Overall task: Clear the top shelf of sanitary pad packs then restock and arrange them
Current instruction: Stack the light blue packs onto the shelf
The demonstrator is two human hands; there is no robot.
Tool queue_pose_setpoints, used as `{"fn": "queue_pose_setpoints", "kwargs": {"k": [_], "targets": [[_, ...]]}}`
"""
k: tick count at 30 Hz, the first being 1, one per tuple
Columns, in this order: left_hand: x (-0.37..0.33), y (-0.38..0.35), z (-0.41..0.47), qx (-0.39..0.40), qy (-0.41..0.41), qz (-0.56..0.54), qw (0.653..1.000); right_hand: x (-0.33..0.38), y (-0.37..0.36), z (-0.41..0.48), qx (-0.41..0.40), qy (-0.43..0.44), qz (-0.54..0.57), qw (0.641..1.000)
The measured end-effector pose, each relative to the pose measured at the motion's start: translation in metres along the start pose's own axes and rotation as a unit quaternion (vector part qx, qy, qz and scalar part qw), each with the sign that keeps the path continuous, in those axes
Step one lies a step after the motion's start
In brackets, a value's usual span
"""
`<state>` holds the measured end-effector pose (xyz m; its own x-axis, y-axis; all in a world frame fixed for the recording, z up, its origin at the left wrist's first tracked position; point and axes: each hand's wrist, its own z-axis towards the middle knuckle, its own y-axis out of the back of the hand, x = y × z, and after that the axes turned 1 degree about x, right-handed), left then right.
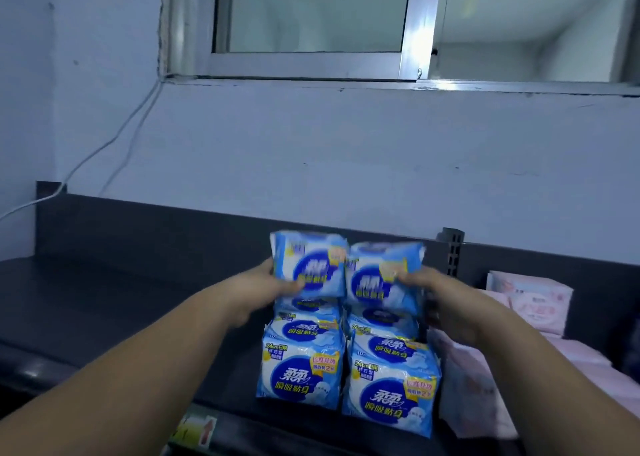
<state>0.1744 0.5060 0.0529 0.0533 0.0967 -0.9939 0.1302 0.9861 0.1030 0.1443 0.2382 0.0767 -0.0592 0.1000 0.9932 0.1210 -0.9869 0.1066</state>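
1 blue pad pack (308,265) is gripped in my left hand (266,291) and a second blue pack (384,277) in my right hand (438,303), thumbs curled over their fronts. They are side by side above the back of 2 rows of matching packs (301,376) on the dark top shelf (104,299). Pink packs (533,303) lie just to the right.

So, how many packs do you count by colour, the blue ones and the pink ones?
Blue packs in hand, one in the left hand, one in the right hand: 2
Blue packs on the shelf: 6 in view
Pink packs: at least 2, blurred
Total: at least 10
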Motion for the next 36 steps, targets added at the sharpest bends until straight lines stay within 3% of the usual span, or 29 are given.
{"fn": "queue_pose_setpoints", "kwargs": {"k": [2, 9, 14, 18, 21, 26, 36], "targets": [[0.013, -0.003, 0.007, -0.042, 0.003, 0.099, 0.994, -0.012, 0.000, 0.004, -0.050, -0.023, -0.088, 0.995], [0.014, -0.013, 0.016, -0.067, 0.031, 0.079, 0.994, -0.013, -0.008, 0.015, -0.172, -0.024, -0.161, 0.972], [0.009, -0.009, 0.010, -0.089, 0.012, 0.084, 0.992, -0.005, -0.017, 0.017, -0.232, 0.040, -0.326, 0.916], [0.005, -0.003, -0.002, -0.121, -0.028, 0.185, 0.975, 0.000, -0.042, 0.013, -0.200, 0.099, -0.435, 0.872], [0.007, 0.008, -0.009, -0.159, -0.064, 0.303, 0.938, 0.002, -0.064, 0.014, -0.171, 0.150, -0.487, 0.843], [0.014, 0.027, -0.034, -0.212, -0.104, 0.403, 0.884, 0.001, -0.104, 0.014, -0.092, 0.199, -0.548, 0.807], [0.054, 0.088, -0.127, -0.344, -0.030, 0.481, 0.806, -0.017, -0.210, -0.005, 0.082, 0.319, -0.541, 0.774]]}}
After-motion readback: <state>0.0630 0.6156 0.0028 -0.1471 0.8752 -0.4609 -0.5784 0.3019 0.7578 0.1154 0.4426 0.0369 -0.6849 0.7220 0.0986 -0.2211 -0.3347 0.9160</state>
